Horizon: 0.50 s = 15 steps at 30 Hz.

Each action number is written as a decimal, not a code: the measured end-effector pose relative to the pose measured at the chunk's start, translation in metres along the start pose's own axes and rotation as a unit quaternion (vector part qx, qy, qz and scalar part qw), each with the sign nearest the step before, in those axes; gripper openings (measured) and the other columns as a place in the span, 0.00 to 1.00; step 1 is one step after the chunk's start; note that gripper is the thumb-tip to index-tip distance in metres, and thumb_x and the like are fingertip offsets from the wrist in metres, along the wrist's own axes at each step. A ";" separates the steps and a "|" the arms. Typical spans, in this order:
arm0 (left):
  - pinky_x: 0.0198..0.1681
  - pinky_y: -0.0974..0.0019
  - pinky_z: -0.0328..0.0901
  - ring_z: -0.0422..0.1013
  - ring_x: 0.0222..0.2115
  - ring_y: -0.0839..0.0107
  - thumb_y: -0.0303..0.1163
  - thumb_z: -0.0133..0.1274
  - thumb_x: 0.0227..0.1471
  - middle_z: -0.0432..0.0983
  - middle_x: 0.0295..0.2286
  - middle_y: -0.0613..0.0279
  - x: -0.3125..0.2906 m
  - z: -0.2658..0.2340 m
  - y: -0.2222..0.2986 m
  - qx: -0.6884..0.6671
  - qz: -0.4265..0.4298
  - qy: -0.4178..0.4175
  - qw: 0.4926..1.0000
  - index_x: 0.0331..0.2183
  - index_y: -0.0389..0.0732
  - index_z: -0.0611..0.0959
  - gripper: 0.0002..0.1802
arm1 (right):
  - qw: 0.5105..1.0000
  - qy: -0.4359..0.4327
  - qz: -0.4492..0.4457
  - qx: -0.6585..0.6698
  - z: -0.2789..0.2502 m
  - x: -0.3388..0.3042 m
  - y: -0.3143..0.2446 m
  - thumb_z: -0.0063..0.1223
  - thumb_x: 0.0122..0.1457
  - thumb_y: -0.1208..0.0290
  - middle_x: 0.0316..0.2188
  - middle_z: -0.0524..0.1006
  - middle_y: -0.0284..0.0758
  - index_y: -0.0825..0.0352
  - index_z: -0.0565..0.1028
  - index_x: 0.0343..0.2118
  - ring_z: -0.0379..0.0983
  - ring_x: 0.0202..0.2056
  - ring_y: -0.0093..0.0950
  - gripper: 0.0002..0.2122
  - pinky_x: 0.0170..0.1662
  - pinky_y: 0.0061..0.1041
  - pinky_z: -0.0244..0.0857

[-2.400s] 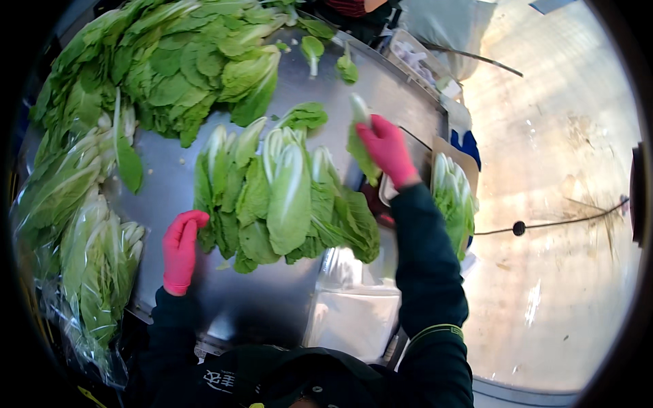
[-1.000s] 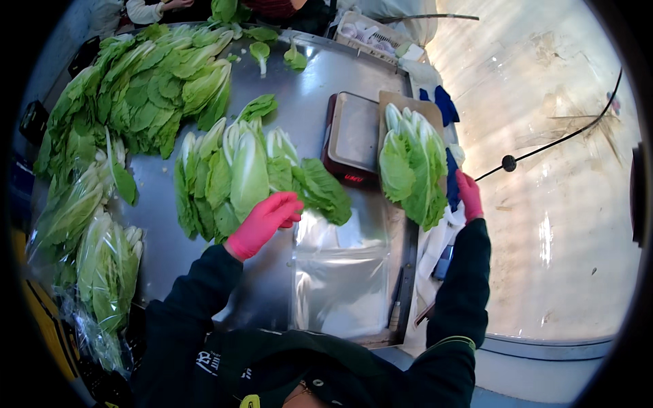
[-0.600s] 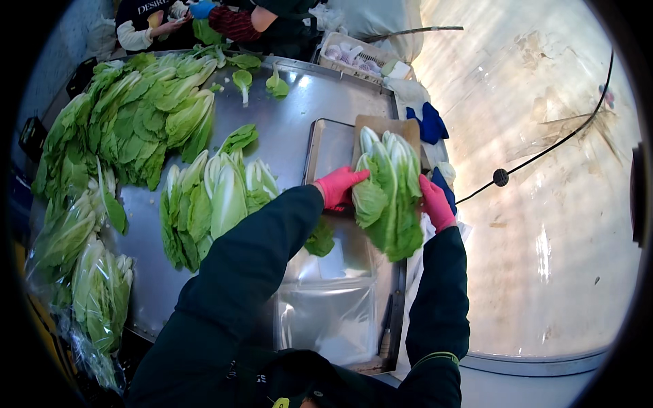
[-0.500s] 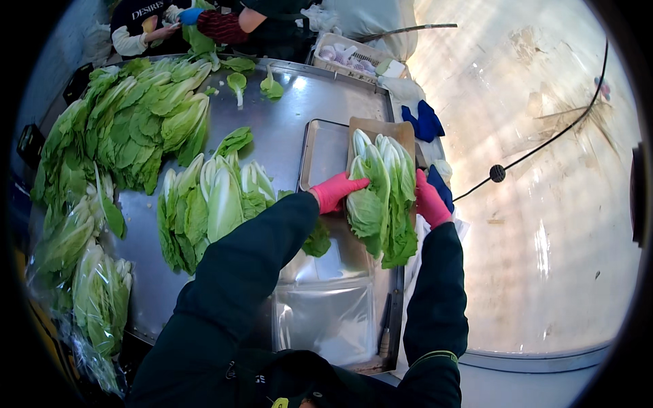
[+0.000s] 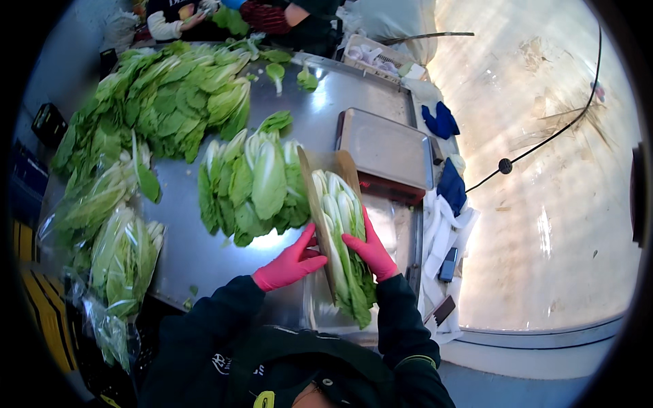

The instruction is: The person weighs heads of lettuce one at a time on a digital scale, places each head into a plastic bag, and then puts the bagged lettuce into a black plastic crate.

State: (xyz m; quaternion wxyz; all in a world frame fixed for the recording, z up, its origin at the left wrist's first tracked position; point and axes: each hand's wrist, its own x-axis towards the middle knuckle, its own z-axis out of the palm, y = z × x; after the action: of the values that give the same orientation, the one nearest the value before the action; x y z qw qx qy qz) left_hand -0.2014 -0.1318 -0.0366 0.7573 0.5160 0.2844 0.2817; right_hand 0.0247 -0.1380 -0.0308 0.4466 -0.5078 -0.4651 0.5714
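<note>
A narrow brown trough [image 5: 305, 168] with raised sides holds a bunch of leafy greens [image 5: 344, 221] with white stems, tilted in front of me above the near part of the table. My left hand [image 5: 291, 262], in a pink glove, has its fingertips against the trough's left wall. My right hand [image 5: 371, 249], gloved likewise, grips the right side, thumb over the stems and fingers along the wall. Just beyond is a scale [image 5: 388, 151] with a bare metal pan and a red-lit front. To the left lies a pile of greens [image 5: 257, 180].
A large heap of greens [image 5: 177, 95] covers the table's far left; clear-bagged greens [image 5: 126, 262] lie at the near left. Along the right edge are blue gloves [image 5: 441, 121], white cloth [image 5: 435, 234] and a crate [image 5: 374, 58]. Another person's hand [image 5: 194, 20] works at the far side.
The trough with the greens has come off the scale toward me and to the left, turning steeper. Both hands moved with it, and the scale's pan is now uncovered. The view has shifted too.
</note>
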 end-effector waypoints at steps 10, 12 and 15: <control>0.54 0.62 0.58 0.60 0.52 0.64 0.48 0.57 0.48 0.61 0.51 0.53 -0.033 0.011 -0.062 -0.080 0.039 0.113 0.990 0.56 0.35 0.55 0.43 | 0.996 -0.057 0.048 -0.058 0.065 -0.069 0.004 0.54 0.57 0.67 0.62 0.51 0.42 0.62 0.34 0.64 0.49 0.60 0.28 0.42 0.59 0.25 0.47; 0.53 0.62 0.59 0.62 0.51 0.63 0.48 0.58 0.48 0.63 0.50 0.51 -0.032 0.021 -0.065 -0.031 0.063 0.119 0.990 0.55 0.34 0.56 0.44 | 0.995 -0.060 0.031 -0.075 0.067 -0.078 0.001 0.57 0.55 0.66 0.62 0.49 0.40 0.62 0.33 0.64 0.48 0.61 0.28 0.45 0.60 0.25 0.47; 0.48 0.64 0.63 0.66 0.46 0.67 0.46 0.54 0.52 0.65 0.47 0.50 -0.030 0.048 -0.058 0.046 0.113 0.113 0.986 0.54 0.34 0.58 0.38 | 0.998 -0.009 0.062 -0.006 0.055 -0.100 -0.015 0.59 0.50 0.76 0.61 0.52 0.39 0.62 0.35 0.65 0.50 0.60 0.28 0.47 0.60 0.27 0.48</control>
State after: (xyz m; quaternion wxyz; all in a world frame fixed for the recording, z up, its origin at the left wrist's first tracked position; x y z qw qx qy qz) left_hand -0.1797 -0.2011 -0.0724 0.6590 0.5440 0.3210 0.4084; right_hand -0.0210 -0.2385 0.0029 0.4030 -0.5329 -0.4407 0.5995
